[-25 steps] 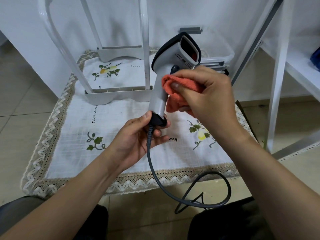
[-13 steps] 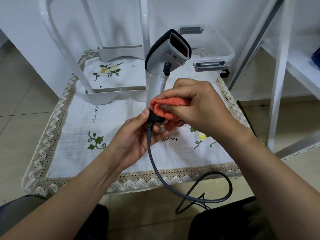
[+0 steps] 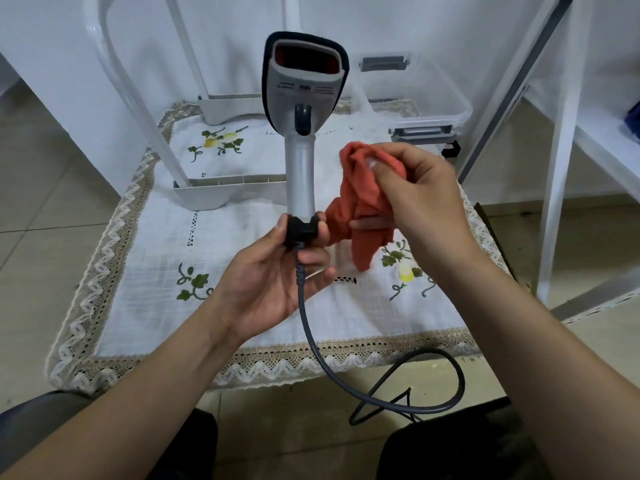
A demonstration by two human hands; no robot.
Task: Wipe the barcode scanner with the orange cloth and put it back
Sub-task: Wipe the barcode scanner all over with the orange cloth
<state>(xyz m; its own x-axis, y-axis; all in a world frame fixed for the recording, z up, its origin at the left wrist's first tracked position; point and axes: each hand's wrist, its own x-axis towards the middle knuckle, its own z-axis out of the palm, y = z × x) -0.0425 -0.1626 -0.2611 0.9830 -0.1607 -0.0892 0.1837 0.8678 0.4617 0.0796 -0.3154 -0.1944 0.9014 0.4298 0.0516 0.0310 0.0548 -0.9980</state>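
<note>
A low table (image 3: pixel 114 317) under an embroidered white cloth (image 3: pixel 242 237) carries a white rack (image 3: pixel 228 194) and a clear plastic box (image 3: pixel 429 98). Above it the barcode scanner (image 3: pixel 300 133) stands upright, long axis vertical, window toward the camera, cable (image 3: pixel 346 382) looping down to the floor. The left hand (image 3: pixel 277 271) pinches its black base from below, fingers closed around it. The right hand (image 3: pixel 415 199), just right of the handle and apart from it, is closed on the bunched orange cloth (image 3: pixel 363 199), nearer the handle than the head.
</note>
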